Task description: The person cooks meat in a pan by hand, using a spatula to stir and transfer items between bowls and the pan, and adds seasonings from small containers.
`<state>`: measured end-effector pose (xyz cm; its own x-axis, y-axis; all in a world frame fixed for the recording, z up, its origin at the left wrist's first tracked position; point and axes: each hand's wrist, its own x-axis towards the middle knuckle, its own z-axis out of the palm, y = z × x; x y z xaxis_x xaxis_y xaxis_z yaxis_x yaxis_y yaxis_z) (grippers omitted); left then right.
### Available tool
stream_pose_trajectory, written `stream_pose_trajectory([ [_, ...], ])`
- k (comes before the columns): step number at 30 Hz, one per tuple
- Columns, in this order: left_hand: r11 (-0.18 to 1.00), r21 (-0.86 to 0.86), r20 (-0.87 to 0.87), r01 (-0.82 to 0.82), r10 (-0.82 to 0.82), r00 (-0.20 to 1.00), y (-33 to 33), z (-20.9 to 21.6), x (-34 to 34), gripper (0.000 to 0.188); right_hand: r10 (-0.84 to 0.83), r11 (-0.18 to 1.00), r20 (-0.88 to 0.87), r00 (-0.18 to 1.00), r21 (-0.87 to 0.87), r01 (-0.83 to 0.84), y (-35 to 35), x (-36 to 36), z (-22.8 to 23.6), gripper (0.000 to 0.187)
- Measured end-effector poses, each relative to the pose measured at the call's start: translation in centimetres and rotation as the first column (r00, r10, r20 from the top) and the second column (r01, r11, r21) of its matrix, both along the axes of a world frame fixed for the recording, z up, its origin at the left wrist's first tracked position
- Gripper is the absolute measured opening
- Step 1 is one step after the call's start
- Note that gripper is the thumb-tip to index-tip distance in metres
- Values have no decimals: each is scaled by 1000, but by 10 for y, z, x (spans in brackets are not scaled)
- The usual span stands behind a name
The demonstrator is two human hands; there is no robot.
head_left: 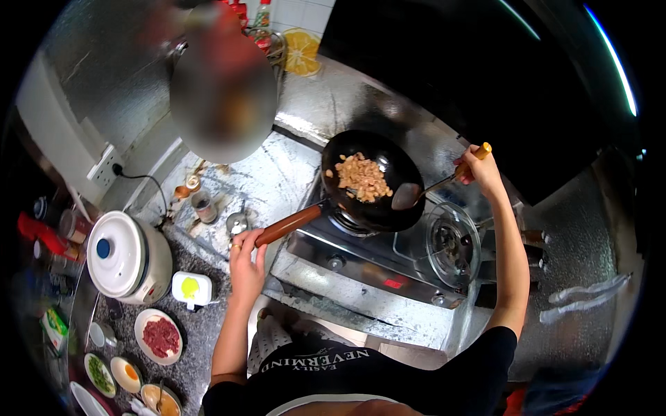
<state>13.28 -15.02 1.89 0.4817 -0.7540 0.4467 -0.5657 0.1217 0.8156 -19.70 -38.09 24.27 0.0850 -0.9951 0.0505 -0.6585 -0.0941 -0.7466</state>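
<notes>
My left hand (pixel 247 269) is closed around the end of the brown wooden handle (pixel 290 225) of a black wok (pixel 402 163). The wok sits tilted over a stove burner. A heap of small, light-brown cooked meat pieces (pixel 361 178) lies on its far left side. In my right hand (pixel 479 170) is a metal spatula (pixel 405 197), gripped by its light wooden handle. The spatula's blade rests inside the wok at the right, apart from the meat. A clear glass lid (pixel 452 244) lies on the stove right of the wok, below my right hand.
On the left counter stand a white rice cooker (pixel 116 255), a plate of raw red meat (pixel 159 338), a bowl with an egg yolk (pixel 126 373) and a dish of chopped greens (pixel 100 374). A ladle (pixel 236 223) and a small jar (pixel 204 206) are near the wok handle.
</notes>
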Motion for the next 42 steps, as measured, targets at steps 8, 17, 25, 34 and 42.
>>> stream_pose_trajectory([
  [8,996,-63,55,-56,59,997,8,-15,-1,31,331,917,-107,938,-199,-346,15,50,-48,21],
  [17,978,27,-43,-205,206,978,91,-33,-18,19,323,943,-93,942,-47,-329,15,-50,-3,26],
  [25,790,207,-319,-577,612,724,230,-63,9,16,320,947,65,945,-49,-318,39,-49,-37,30],
  [34,399,149,-791,-905,597,133,453,-118,121,16,279,958,174,944,21,-287,60,-34,-76,32],
  [42,318,310,-937,-896,263,-230,574,-179,226,14,90,984,303,949,120,-132,71,-50,-105,35],
])
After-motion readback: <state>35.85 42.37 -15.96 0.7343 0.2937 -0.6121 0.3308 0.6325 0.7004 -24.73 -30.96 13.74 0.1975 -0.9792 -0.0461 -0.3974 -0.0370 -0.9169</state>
